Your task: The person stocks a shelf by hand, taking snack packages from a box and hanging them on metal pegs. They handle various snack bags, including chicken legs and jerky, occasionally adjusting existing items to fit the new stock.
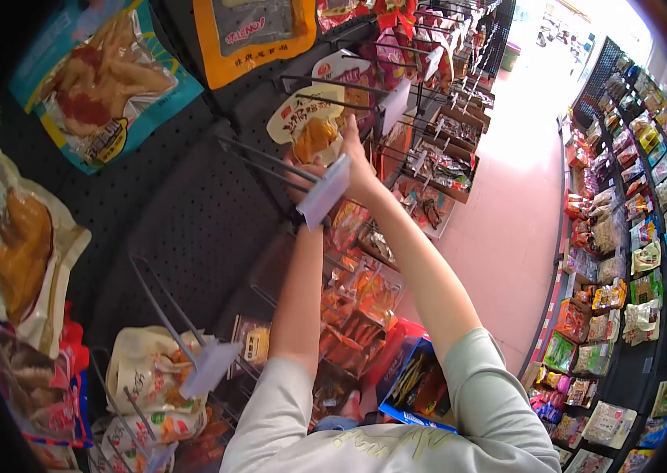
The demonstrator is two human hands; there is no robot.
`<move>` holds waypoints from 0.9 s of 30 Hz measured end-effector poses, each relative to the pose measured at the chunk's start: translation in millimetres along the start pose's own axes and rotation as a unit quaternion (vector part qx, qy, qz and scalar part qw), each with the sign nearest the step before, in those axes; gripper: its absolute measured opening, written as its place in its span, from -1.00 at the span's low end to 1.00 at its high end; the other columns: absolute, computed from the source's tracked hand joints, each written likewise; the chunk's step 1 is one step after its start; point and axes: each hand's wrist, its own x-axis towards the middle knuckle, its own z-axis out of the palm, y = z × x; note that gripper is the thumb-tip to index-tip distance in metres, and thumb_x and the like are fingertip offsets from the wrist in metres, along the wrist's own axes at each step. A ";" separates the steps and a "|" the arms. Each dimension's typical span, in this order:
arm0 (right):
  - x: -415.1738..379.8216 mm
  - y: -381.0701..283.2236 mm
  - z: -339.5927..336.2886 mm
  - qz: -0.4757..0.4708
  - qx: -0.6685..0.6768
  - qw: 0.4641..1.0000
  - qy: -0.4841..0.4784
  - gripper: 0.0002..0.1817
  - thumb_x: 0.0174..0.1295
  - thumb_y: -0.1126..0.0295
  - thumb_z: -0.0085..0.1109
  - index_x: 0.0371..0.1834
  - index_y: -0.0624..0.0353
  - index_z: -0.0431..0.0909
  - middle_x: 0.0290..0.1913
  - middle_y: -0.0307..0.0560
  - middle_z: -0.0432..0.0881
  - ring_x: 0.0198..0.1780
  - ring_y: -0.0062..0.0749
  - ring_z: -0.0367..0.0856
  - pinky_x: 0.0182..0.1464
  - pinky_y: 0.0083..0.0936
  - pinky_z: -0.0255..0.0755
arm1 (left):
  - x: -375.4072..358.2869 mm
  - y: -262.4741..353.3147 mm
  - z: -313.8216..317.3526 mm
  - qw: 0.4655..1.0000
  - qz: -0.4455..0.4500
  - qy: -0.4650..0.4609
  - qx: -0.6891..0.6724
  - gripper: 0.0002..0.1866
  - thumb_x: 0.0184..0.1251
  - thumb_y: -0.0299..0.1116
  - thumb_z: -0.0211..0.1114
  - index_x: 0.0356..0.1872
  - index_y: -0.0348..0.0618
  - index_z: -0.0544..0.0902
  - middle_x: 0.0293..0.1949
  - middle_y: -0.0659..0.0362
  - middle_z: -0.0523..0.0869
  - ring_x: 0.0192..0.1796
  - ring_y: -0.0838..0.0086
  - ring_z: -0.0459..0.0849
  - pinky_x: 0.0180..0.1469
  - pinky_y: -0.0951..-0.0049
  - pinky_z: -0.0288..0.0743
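Left hand [304, 178] and right hand [359, 169] grasped the lower part of a glossy, curved-edged cream pouch [314, 132], near the upper edge of the black perforated pegboard [191, 205]. Wire prongs and a flat, pale tag holder [326, 191] stood in front, partly obscuring the left hand. A crinkled teal packet [105, 87] hung nearby.

On the orange-bordered pack [255, 39], the pink Latin letters seem to begin with "LON"; the characters on its lower border are not clear. The cream pack [310, 122] and the teal pack [105, 87] also carry characters, but these I cannot read. The script on the shirt [396, 453] is unclear too.
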 end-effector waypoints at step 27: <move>-32.5 -39.3 -103.2 -0.013 -0.179 0.981 0.078 0.19 -0.41 0.20 0.37 0.32 0.51 -0.11 -0.03 0.30 0.42 0.03 0.13 0.35 0.14 -0.21 0.26 | -85.1 66.8 32.7 0.952 -0.033 -0.182 -0.243 -0.64 0.08 -0.53 0.29 -0.07 -0.28 0.45 -0.12 0.11 0.59 -0.05 0.45 0.53 0.05 0.41 0.41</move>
